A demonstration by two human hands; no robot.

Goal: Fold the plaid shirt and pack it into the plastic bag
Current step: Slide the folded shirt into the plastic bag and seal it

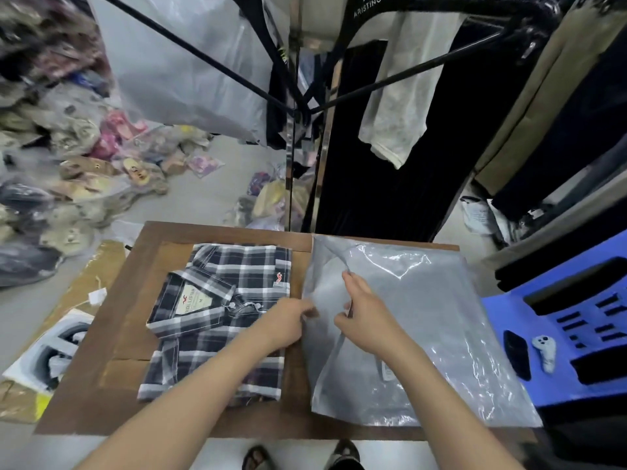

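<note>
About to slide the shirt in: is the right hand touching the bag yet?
Touching. The head view shows the right hand with its fingers pinching the open edge of the bag, lifting one layer beside the folded shirt.

1. A folded plaid shirt (224, 317) lies on the left half of the brown surface (129, 337), collar and neck label facing up.
2. A clear plastic bag (424, 327) lies flat just right of the shirt, reaching the surface's right edge.
3. The left hand (286, 322) rests over the shirt's right edge and pinches the bag's left edge.
4. The right hand (364, 312) grips the bag's open edge, lifting one layer.
5. A blue plastic stool (556, 320) stands at the right, with a dark phone (516, 354) on it.
</note>
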